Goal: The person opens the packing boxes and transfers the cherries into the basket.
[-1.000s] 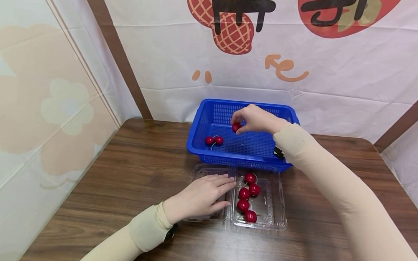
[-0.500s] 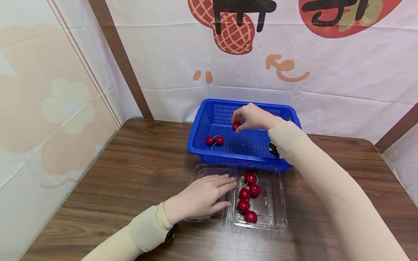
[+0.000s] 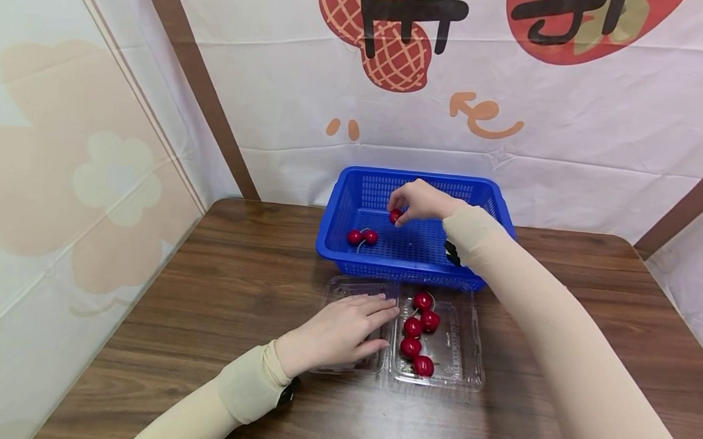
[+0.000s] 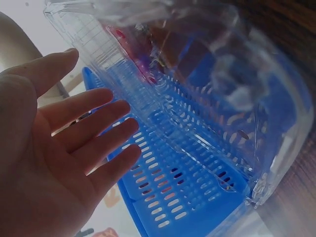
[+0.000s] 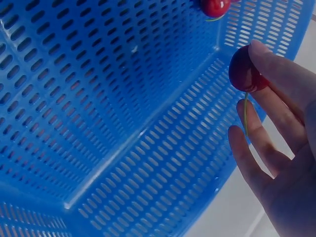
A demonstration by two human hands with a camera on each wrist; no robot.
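Observation:
My right hand [image 3: 423,201] is over the blue basket [image 3: 328,235], pinching a dark red cherry [image 5: 243,70] between thumb and fingers; its thin green stem hangs down in the right wrist view. Two more cherries [image 3: 355,237] lie in the basket's left part. In front stands an open clear plastic box [image 3: 463,352], with several cherries [image 3: 413,327] in its right half. My left hand [image 3: 343,329] lies with extended fingers over the left half of that box, fingertips by the middle fold. In the left wrist view its fingers are spread beside the clear plastic; whether they touch it I cannot tell.
Both containers stand on a brown wood-grain table [image 3: 227,292], the box close against the basket's front. A white printed cloth [image 3: 286,101] hangs behind the table, and another pale sheet [image 3: 95,236] hangs along the left side.
The right hand keeps its pinch on the cherry; it rose very slightly, then sank a little, while its forearm swung left. The left hand stays where it was. The view shifted slightly.

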